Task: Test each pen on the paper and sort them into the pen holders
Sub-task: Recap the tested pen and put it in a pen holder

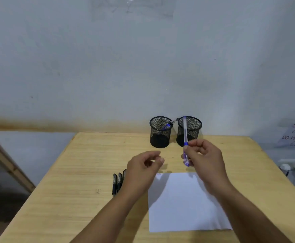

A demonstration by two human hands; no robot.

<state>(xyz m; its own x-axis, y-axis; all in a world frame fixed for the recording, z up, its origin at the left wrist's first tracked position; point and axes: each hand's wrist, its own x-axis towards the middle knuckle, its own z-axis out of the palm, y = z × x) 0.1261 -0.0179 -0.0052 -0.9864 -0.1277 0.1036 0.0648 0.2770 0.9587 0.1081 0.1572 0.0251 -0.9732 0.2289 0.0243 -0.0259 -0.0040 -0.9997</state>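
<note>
Blue pen (pixel 185 135) stands up in the right hand (pixel 204 155), pinched low down by the fingertips (pixel 188 149). Its top points at the right holder (pixel 189 130), just past the hand. To do this step well, the hand should probably lift the pen over the rim, then let go. The left hand (pixel 143 165) is loosely curled and holds nothing. Black pens (pixel 116 183) lie under its wrist, and the paper (pixel 181 204) lies below both hands. Another pen (pixel 166 127) leans in the left holder (pixel 160 132).
</note>
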